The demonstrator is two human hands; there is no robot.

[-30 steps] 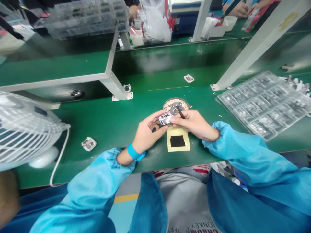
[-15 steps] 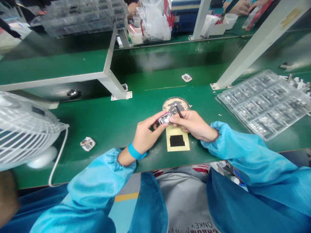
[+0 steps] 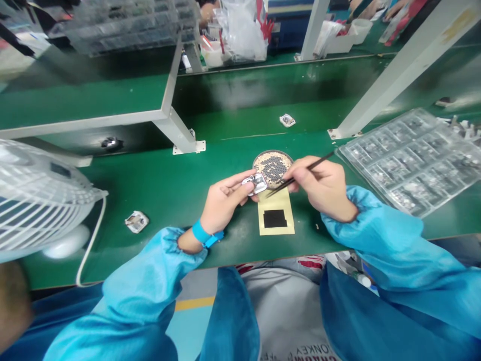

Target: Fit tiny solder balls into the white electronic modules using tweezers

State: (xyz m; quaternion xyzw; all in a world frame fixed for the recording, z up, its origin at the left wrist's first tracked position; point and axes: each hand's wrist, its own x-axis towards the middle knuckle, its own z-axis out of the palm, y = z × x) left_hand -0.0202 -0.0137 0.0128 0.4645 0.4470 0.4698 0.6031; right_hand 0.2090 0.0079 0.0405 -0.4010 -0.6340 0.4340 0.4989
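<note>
Between the fingers and thumb of my left hand (image 3: 224,200) is a small white-rimmed device casing (image 3: 257,184), its silvery inside facing up. My right hand (image 3: 323,184) grips dark tweezers (image 3: 300,175), tips pointing down and left, close to the casing's right edge. Whether the tips hold anything is too small to tell. Behind both hands lies a round dish (image 3: 273,164) with many small beige and grey pieces. A yellow sheet (image 3: 276,200) bearing a black rectangle (image 3: 275,218) lies on the green bench just below the hands.
Similar casings lie at left (image 3: 137,221) and farther back (image 3: 287,120). A white fan (image 3: 48,200) stands at left, its cable (image 3: 92,240) running down the bench. Clear compartment trays (image 3: 413,160) lie right. Metal shelf posts (image 3: 184,138) rise behind. Hands of another person (image 3: 364,7) show at top right.
My right hand has moved right, and the tweezers have turned so their tips now point down-left toward the casing. My left hand still holds the casing, tilted slightly differently.
</note>
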